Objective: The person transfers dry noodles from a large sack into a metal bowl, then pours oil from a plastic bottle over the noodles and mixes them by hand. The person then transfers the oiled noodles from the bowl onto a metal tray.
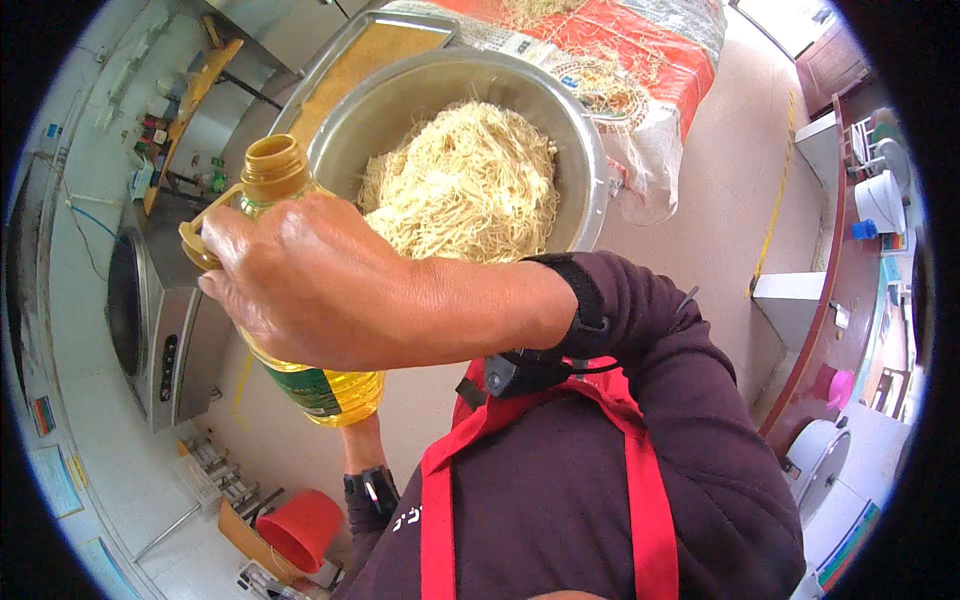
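My right hand (300,262) grips the tan handle of a clear plastic bottle of yellow oil (352,394). The bottle's mouth (274,154) is uncapped, and a green label wraps its lower part. My left wrist (364,442) shows below the bottle's base; the left hand itself is hidden behind the bottle, so its grip cannot be seen. Just beyond my right forearm stands a large round metal basin (581,142). A heap of pale, thin noodles (472,180) lies inside it.
Behind the basin sits a metal tray (360,67). A table covered in red and white plastic sacking (660,56) carries loose noodles. On the left are a stainless steel appliance (169,352) and a red bucket (304,525). A reddish-brown counter (814,330) runs along the right.
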Tool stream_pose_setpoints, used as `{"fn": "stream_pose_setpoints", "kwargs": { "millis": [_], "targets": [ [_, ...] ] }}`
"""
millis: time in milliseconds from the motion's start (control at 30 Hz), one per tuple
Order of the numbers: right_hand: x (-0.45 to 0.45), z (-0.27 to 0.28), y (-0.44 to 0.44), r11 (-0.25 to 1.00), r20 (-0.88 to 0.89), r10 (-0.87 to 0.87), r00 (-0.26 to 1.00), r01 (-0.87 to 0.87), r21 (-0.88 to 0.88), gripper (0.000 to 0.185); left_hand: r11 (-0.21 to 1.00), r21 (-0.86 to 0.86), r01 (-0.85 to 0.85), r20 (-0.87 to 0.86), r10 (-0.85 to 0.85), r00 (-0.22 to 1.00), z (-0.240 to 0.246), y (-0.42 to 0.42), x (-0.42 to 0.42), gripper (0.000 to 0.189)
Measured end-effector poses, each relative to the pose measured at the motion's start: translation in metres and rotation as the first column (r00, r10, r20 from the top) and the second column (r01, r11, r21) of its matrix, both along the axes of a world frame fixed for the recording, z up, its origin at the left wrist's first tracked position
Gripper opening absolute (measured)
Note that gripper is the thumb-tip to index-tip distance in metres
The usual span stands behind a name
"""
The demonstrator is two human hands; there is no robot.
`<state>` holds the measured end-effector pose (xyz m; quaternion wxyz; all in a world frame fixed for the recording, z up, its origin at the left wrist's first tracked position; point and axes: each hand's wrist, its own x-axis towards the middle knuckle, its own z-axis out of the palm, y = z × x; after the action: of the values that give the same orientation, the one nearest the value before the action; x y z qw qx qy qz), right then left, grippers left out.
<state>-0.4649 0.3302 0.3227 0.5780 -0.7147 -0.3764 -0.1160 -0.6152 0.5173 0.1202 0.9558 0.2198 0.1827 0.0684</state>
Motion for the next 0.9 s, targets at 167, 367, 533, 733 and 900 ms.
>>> {"fn": "stream_pose_setpoints", "kwargs": {
  "millis": [167, 367, 533, 733, 900],
  "targets": [
    [0.017, 0.028, -0.031, 0.994, -0.105, 0.089, 0.990, -0.081, 0.074, 0.025, 0.988, 0.039, 0.146, -0.015, -0.146, 0.989, -0.005, -0.020, 0.028, 0.068],
    [-0.001, 0.054, -0.112, 0.946, -0.350, 0.256, 0.901, -0.161, 0.280, 0.028, 0.930, -0.060, 0.364, 0.014, -0.364, 0.931, -0.006, -0.051, 0.079, 0.069],
    [-0.049, 0.057, -0.193, 0.955, -0.498, 0.085, 0.863, 0.072, 0.289, 0.028, 0.793, -0.076, 0.604, -0.018, -0.607, 0.794, -0.005, -0.108, 0.108, 0.069],
    [-0.111, 0.047, -0.285, 0.823, -0.498, -0.032, 0.867, 0.305, 0.479, 0.028, 0.564, -0.132, 0.815, -0.039, -0.825, 0.565, 0.002, -0.194, 0.116, 0.069],
    [-0.170, 0.040, -0.360, 0.729, -0.561, -0.121, 0.819, 0.457, 0.510, 0.028, 0.338, -0.197, 0.920, -0.030, -0.940, 0.339, -0.003, -0.281, 0.113, 0.070]
  ]
}}
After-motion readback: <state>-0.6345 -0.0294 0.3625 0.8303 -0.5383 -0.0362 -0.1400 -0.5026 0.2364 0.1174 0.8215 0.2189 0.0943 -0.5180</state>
